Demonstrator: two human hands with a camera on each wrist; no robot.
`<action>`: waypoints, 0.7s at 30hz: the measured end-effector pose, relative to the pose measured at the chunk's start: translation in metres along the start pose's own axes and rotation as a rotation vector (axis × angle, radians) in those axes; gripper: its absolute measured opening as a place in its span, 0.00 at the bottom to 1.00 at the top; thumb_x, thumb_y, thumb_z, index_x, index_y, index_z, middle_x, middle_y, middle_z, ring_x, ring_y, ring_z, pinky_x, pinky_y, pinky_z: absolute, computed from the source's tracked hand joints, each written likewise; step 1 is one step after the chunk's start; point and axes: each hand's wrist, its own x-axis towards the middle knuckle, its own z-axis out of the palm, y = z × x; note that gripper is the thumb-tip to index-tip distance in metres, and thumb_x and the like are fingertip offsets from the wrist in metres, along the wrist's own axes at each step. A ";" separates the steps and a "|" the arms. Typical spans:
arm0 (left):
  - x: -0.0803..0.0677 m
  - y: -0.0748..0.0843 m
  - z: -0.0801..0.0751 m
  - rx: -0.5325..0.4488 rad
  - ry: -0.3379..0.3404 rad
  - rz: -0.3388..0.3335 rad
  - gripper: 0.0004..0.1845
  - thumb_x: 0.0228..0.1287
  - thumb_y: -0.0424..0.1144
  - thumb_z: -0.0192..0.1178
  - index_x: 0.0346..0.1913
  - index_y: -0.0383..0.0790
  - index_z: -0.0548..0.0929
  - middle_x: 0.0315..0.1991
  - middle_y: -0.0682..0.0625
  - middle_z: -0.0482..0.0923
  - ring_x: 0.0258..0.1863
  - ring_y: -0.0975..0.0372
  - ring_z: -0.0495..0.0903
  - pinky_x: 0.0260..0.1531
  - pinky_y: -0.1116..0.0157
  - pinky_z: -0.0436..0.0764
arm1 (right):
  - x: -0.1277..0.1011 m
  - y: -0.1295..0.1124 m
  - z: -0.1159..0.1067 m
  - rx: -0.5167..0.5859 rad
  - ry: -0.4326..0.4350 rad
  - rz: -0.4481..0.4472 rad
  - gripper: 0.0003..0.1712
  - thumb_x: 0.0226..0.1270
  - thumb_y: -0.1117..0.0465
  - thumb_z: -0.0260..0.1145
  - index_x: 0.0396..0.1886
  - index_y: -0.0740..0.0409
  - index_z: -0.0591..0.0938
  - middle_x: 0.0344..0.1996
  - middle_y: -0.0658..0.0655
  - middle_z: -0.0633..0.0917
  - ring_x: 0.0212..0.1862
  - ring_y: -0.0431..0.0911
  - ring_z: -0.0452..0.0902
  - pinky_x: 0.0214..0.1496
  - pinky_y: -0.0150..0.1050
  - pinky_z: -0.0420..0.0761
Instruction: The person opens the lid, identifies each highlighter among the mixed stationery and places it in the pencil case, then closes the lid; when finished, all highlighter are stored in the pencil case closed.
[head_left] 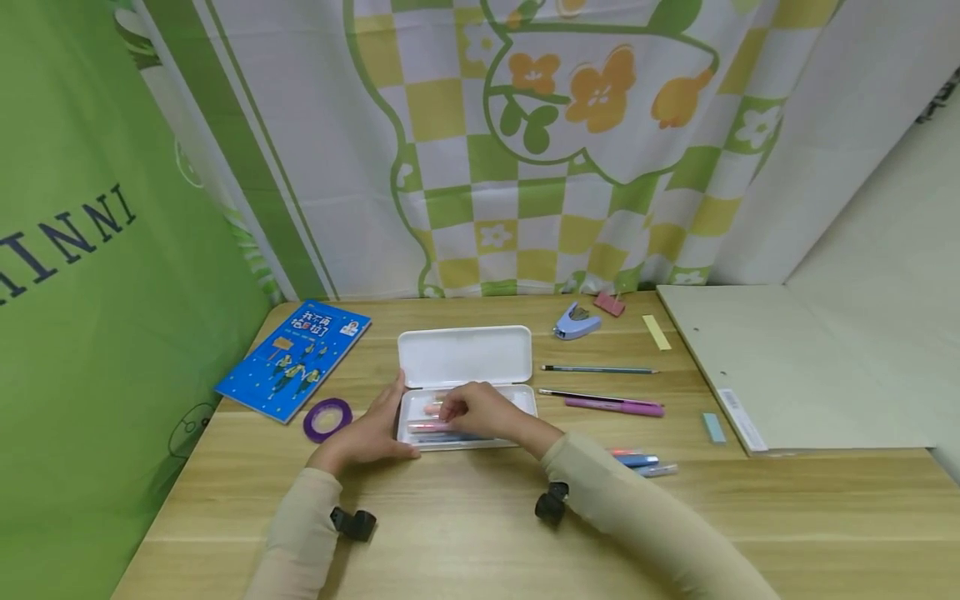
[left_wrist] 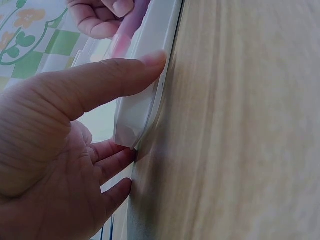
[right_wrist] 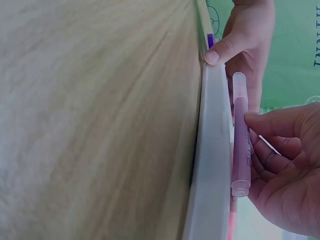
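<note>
A white pencil case (head_left: 465, 357) lies with its lid folded back, pens in its tray. My left hand (head_left: 372, 431) grips the tray's left end. In the left wrist view its thumb lies on the case's front wall (left_wrist: 145, 107) and its fingertips touch the end. Over the tray, my right hand (head_left: 480, 411) pinches a pink highlighter (right_wrist: 241, 145) with a clear cap between thumb and fingers. In the head view the highlighter lies lengthwise, low over the other pens, partly hidden by the right hand.
Left of the case are a purple tape roll (head_left: 327, 420) and a blue book (head_left: 296, 358). To the right lie pencils (head_left: 600, 369), a purple pen (head_left: 615, 407), several markers (head_left: 637, 460), a blue stapler-like tool (head_left: 577, 322), a red binder clip (head_left: 609, 304) and a large pale folder (head_left: 810, 367).
</note>
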 end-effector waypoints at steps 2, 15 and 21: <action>0.000 0.000 0.000 0.001 -0.001 -0.002 0.66 0.50 0.44 0.72 0.73 0.37 0.27 0.74 0.34 0.33 0.72 0.42 0.39 0.68 0.46 0.49 | 0.001 0.000 0.002 0.000 0.006 0.004 0.03 0.54 0.68 0.71 0.27 0.61 0.84 0.26 0.50 0.85 0.30 0.34 0.74 0.35 0.27 0.75; 0.001 0.000 0.001 0.005 0.007 -0.002 0.66 0.49 0.43 0.73 0.73 0.36 0.28 0.74 0.33 0.35 0.72 0.41 0.41 0.68 0.46 0.51 | -0.009 0.004 -0.009 0.118 0.000 0.088 0.03 0.56 0.69 0.69 0.32 0.62 0.84 0.27 0.51 0.85 0.31 0.34 0.74 0.36 0.28 0.76; -0.002 0.004 -0.001 -0.005 0.009 0.011 0.67 0.48 0.42 0.73 0.73 0.35 0.27 0.74 0.33 0.34 0.72 0.41 0.39 0.68 0.45 0.48 | -0.030 0.012 -0.028 0.384 -0.031 0.127 0.07 0.62 0.68 0.65 0.39 0.66 0.83 0.34 0.54 0.85 0.36 0.39 0.77 0.39 0.32 0.79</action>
